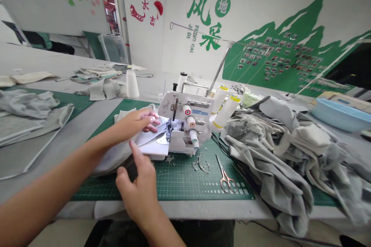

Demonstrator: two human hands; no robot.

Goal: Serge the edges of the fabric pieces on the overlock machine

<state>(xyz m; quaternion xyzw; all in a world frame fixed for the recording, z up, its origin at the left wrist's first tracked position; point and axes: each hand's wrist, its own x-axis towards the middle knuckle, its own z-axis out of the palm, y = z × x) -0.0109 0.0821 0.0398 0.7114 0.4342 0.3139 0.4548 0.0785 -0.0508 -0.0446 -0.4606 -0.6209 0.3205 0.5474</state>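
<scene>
A white overlock sewing machine (185, 127) stands on a green cutting mat (185, 181). A grey piece of fabric (136, 142) lies on the machine's bed and runs under the presser foot. My left hand (139, 121) lies flat on this fabric just left of the needle, fingers stretched out. My right hand (139, 185) is nearer the table's front edge, its forefinger pointing up and touching the fabric's near edge, thumb apart. Neither hand grips anything.
Small scissors (226, 177) and thread scraps (203, 164) lie on the mat right of the machine. A heap of grey fabric pieces (284, 154) fills the right side. A light blue basin (339, 114) sits far right. A white thread cone (132, 83) and more grey cloth (29, 112) lie left.
</scene>
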